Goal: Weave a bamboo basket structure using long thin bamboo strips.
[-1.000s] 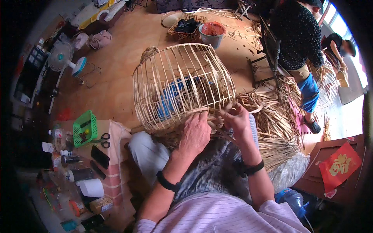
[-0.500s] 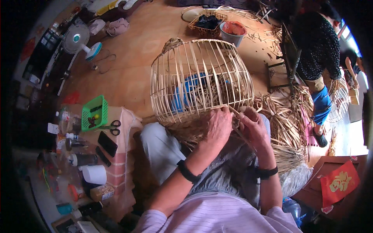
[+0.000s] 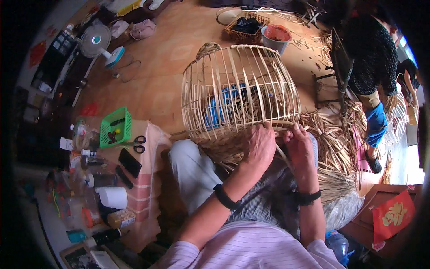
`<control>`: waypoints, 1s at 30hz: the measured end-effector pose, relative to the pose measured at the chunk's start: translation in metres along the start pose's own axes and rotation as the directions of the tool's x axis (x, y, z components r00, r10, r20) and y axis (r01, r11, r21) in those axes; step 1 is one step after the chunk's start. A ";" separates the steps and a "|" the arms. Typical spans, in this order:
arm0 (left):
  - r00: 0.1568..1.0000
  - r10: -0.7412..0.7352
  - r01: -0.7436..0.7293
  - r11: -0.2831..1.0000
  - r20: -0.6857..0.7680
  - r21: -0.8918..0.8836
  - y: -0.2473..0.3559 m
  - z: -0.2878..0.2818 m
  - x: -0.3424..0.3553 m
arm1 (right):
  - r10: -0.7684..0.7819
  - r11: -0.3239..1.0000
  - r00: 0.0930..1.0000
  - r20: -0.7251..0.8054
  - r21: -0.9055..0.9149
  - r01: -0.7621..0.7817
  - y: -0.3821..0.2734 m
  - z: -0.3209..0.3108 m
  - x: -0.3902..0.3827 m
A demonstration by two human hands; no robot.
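Observation:
A half-woven basket [image 3: 218,142] of pale split strips lies on its side before my knees, its ribs spread wide and a blue thing visible through them. My left hand [image 3: 261,143] is closed on the basket's near edge, fingertips pressed together at the weave. Close beside it, my right hand [image 3: 300,142] pinches a flat weaving strip [image 3: 283,154], whose loose length hangs down between my wrists. Exactly where the strip enters the weave is covered by my fingers.
At left, a cloth-covered table [image 3: 150,197] holds a green basket [image 3: 115,127], scissors [image 3: 139,144], a phone [image 3: 130,163] and bottles. Loose strips [image 3: 331,130] heap at right, near a person [image 3: 371,58]. Farther off stand a bucket [image 3: 275,40] and a fan [image 3: 95,41].
The whole view has shifted slightly, with the scene now farther right. My right hand has turned and lifted a little at the basket's edge; my left hand keeps its place there.

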State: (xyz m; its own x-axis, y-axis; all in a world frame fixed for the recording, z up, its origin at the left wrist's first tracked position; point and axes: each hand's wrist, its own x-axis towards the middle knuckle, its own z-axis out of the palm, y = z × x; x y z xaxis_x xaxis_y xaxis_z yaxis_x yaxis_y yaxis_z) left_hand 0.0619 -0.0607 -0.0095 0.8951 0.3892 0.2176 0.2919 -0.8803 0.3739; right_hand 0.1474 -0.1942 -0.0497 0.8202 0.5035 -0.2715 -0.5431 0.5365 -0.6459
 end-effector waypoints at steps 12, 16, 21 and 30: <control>0.992 -0.078 0.103 0.955 0.101 -0.278 -0.008 0.001 0.008 | 0.000 0.334 1.000 0.024 -0.942 0.023 -0.036 0.021 0.008; 0.999 -0.025 0.033 0.955 0.032 -0.296 -0.009 -0.006 0.006 | -0.177 0.099 0.960 0.218 -0.966 0.238 -0.015 0.016 0.012; 0.998 -0.067 0.066 0.937 0.010 -0.343 -0.014 -0.010 -0.005 | -0.089 0.223 0.979 0.181 -0.955 0.197 -0.024 0.044 -0.006; 0.984 -0.093 0.147 0.900 0.149 -0.409 -0.085 -0.064 -0.014 | -0.196 0.203 0.906 0.375 -0.888 0.412 0.022 0.076 -0.020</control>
State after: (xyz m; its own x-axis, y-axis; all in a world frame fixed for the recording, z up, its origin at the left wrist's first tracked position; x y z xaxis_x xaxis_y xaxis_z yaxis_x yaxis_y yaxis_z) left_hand 0.0027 0.0258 0.0138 0.9043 0.4246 0.0448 0.2566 -0.6244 0.7378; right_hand 0.1055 -0.1404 -0.0043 0.7819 0.6055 0.1482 0.3870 -0.2851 -0.8769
